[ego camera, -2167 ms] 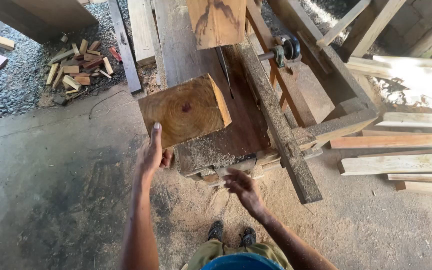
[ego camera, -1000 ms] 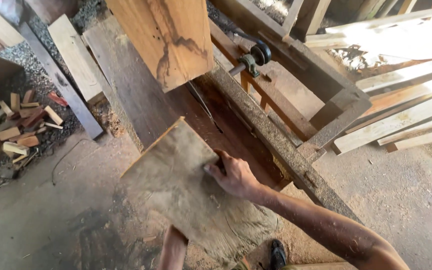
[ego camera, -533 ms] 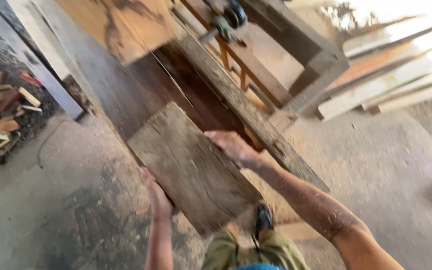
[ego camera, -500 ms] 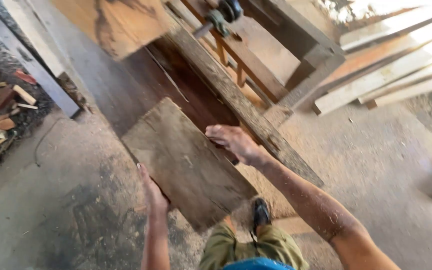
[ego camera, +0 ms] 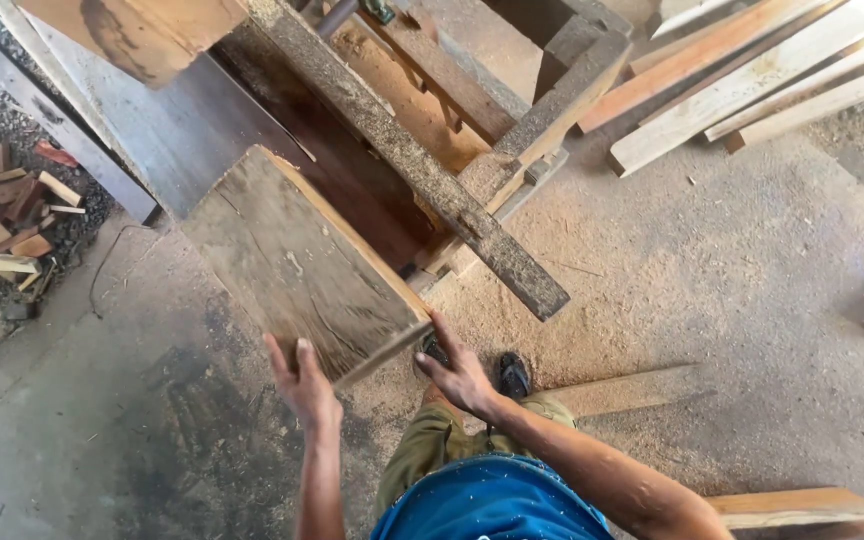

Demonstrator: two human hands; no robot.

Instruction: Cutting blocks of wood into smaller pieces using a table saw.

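Weathered wood slab (ego camera: pixel 297 265) lifted clear, near end clamped between left hand (ego camera: pixel 304 385) and right hand (ego camera: pixel 459 372); setting down remains.

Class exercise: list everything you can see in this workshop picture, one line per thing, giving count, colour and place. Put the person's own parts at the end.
Wooden slab: one, grey-brown, centre, near end at both hands.
Long beam: one, dark and sawdust-speckled, running diagonally right of the slab.
Pale planks: several, light tan, stacked top right.
Big block: one, orange-brown, top left.
Offcuts: many, tan and reddish, piled at far left.
Sawdust: pale spread over the grey floor, centre right.
Shoe: one seen, black, below the beam's end.
Left hand: one, against the slab's near corner.
Right hand: one, at the slab's near edge.
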